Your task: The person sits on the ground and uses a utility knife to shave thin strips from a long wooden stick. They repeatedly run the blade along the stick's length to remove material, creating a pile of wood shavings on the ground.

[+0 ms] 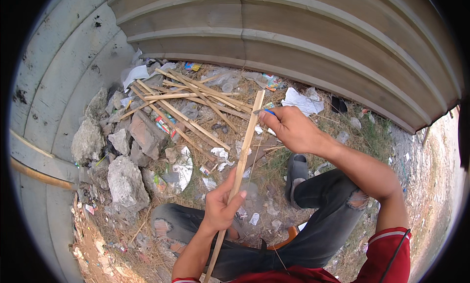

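Note:
A long, pale bamboo strip [243, 153] slants up from my lap, its upper end leaning a little to the right. My left hand [222, 204] is closed around its lower half, with the thumb along one side. In my right hand [293, 128] is a small knife [269, 111] with a blue handle, mostly covered by my fingers. Its blade meets the strip just below the top end, and my fingertips are close beside it. A thin, pale sliver hangs alongside the strip below my right hand.
Several bamboo strips [183, 99] lie crossed in a loose pile ahead. Rocks [126, 182] and rubble stand at the left. Scraps of paper [301, 101] and plastic litter the dry grass. A ribbed metal wall [293, 35] closes off the far side, with grey sheeting [68, 87] on the left.

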The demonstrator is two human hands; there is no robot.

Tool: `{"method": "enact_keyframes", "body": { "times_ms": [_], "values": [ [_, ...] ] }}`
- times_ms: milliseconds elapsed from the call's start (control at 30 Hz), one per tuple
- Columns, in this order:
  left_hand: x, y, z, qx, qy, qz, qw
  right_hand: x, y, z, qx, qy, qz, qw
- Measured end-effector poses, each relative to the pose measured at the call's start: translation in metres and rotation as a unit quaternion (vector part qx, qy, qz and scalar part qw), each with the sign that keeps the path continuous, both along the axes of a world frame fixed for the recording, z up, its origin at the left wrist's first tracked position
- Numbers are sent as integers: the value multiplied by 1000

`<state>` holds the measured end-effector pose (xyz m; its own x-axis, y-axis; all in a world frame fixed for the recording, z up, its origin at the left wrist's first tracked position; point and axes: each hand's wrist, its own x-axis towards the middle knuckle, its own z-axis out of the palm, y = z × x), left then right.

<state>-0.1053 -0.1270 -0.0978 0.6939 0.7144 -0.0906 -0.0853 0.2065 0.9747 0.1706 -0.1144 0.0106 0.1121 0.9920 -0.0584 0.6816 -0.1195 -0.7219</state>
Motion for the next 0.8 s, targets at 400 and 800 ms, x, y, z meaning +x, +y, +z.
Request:
{"method": "enact_keyframes", "body": {
  "times_ms": [400, 800],
  "values": [
    [-9, -1, 3, -45, -54, -8, 997, -17, -11, -29, -45, 48, 90, 994],
    [-4, -1, 12, -74, -73, -26, 994, -1, -6, -36, -126, 185, 137, 965]
  ]
}}
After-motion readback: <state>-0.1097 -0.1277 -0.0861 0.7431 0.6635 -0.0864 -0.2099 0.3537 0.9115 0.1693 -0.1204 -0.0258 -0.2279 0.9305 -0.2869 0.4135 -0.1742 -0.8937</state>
